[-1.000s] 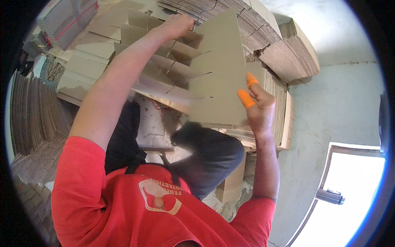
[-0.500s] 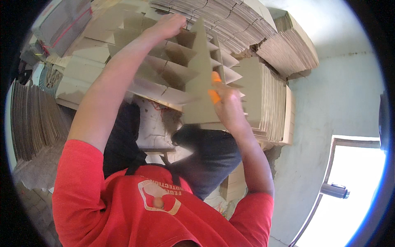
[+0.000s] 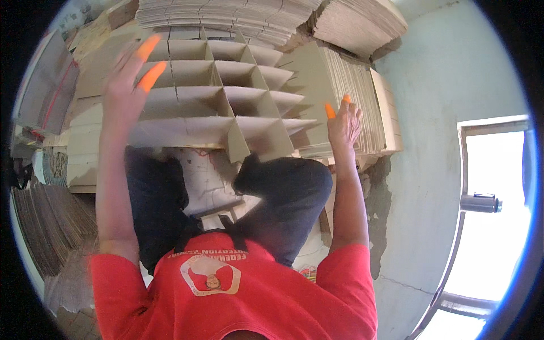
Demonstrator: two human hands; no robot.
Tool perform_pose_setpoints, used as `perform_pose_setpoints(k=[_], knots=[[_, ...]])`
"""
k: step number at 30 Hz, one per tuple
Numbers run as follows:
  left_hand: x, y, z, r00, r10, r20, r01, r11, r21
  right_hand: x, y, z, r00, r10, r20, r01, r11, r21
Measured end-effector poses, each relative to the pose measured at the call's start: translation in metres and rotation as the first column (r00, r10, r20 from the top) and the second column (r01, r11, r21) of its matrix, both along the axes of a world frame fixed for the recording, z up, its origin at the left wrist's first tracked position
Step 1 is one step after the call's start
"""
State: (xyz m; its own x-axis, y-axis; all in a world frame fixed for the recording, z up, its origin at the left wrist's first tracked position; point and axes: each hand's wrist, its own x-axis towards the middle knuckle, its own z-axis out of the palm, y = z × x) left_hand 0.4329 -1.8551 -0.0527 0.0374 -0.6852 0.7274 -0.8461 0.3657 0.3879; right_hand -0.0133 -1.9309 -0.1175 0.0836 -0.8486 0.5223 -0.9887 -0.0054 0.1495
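A cardboard divider grid (image 3: 226, 90) of interlocked strips lies in front of me, its square cells facing up. My left hand (image 3: 126, 82) is raised beside the grid's left end, fingers apart and nothing in them. Orange finger covers (image 3: 152, 76) sit on two of its fingertips. My right hand (image 3: 344, 126) hovers at the right, by a stack of flat cardboard strips (image 3: 358, 99). It too wears orange covers on two digits, and its fingers are spread with nothing held. The grid's right-hand strip ends point toward that stack.
More cardboard stacks stand at the back (image 3: 226, 16) and back right (image 3: 357, 25). At the left is a bundle of upright cardboard sheets (image 3: 54, 221), with a grey box (image 3: 48, 85) beyond. A pale wall (image 3: 425, 170) rises on the right. My knees are just below the grid.
Both hands have let go of the divider grid and moved apart, the left one leftward and nearer, the right one rightward. The tilted grid now lies flatter, with its cells spread.
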Motion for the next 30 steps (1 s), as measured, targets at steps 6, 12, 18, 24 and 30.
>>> perform_pose_setpoints(k=[6,12,18,24,30], knots=[[-0.001,0.041,-0.03,0.98,0.132,-0.146,-0.111,0.984,0.142,-0.042,-0.012,-0.017,0.996,-0.066,0.06,0.053,0.98,0.19],[0.004,0.047,-0.034,0.979,0.099,-0.181,-0.073,0.986,0.147,-0.043,0.0,0.032,0.89,-0.183,0.417,0.176,0.983,0.056],[0.015,0.052,-0.053,0.998,-0.067,0.016,0.062,0.969,0.239,0.039,0.058,0.131,0.894,0.316,0.317,-0.186,0.907,-0.377],[0.003,0.045,-0.069,0.984,-0.176,0.001,0.165,0.923,0.348,0.111,0.093,0.166,0.612,0.587,0.531,-0.506,0.806,-0.307],[0.002,0.043,-0.077,0.98,-0.195,-0.034,0.194,0.919,0.343,0.176,0.092,0.151,0.528,0.651,0.545,-0.677,0.71,-0.193]])
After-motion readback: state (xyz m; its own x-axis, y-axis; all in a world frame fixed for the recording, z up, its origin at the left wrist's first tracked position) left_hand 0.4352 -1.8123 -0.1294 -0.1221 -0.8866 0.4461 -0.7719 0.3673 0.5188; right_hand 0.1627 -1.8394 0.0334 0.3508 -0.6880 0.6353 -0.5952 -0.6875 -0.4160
